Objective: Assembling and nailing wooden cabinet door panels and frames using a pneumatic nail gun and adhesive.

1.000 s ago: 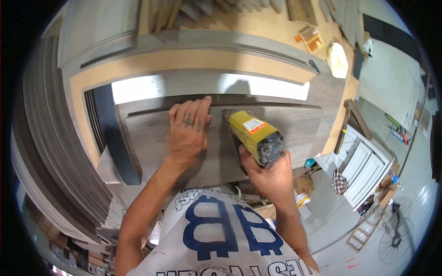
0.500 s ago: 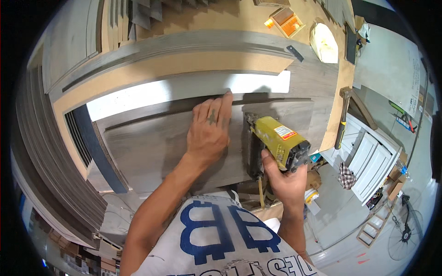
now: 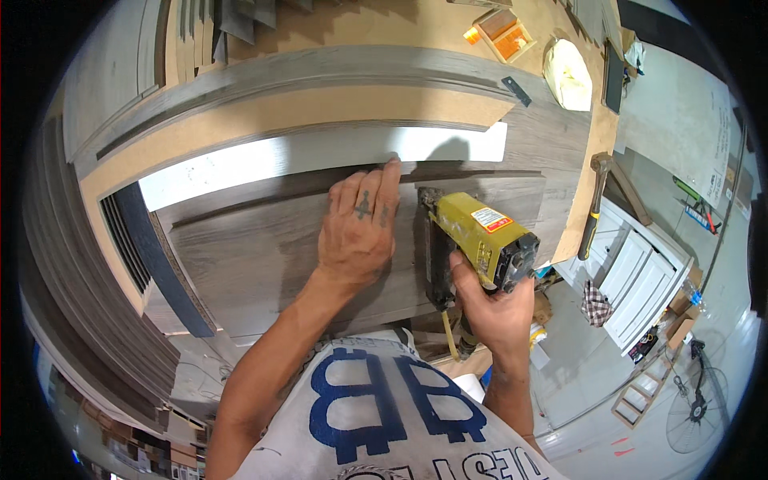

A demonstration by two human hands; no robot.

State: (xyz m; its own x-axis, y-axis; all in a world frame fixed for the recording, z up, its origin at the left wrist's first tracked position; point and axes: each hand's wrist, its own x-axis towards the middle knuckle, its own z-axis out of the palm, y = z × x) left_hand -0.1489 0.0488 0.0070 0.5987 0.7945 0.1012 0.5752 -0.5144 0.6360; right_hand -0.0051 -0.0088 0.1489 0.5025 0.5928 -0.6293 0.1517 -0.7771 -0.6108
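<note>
A grey wood-grain panel (image 3: 256, 256) with a raised, grooved edge lies flat before me. My left hand (image 3: 356, 228) rests on it, its fingers close together and curled over the long far edge. The index fingertip reaches the border of a shiny white strip (image 3: 328, 150) that runs along that edge. In my right hand (image 3: 492, 312) is a yellow and black nail gun (image 3: 480, 236), gripped by its handle. Its dark nose end sits near the panel's far edge, to the right of my left hand; whether it touches the wood I cannot tell.
Beyond the strip lies a tan board (image 3: 320, 110). A hammer (image 3: 594, 208) rests at the right table edge. Farther off are an open wooden box (image 3: 508, 40), a pale crumpled bag (image 3: 568, 76) and a small dark plate (image 3: 517, 91). White panelled doors (image 3: 632, 264) and a fan (image 3: 698, 409) stand right.
The nail gun has shifted slightly left and toward the far edge. My left hand keeps its place on the panel's edge, and the whole view has shifted a little.
</note>
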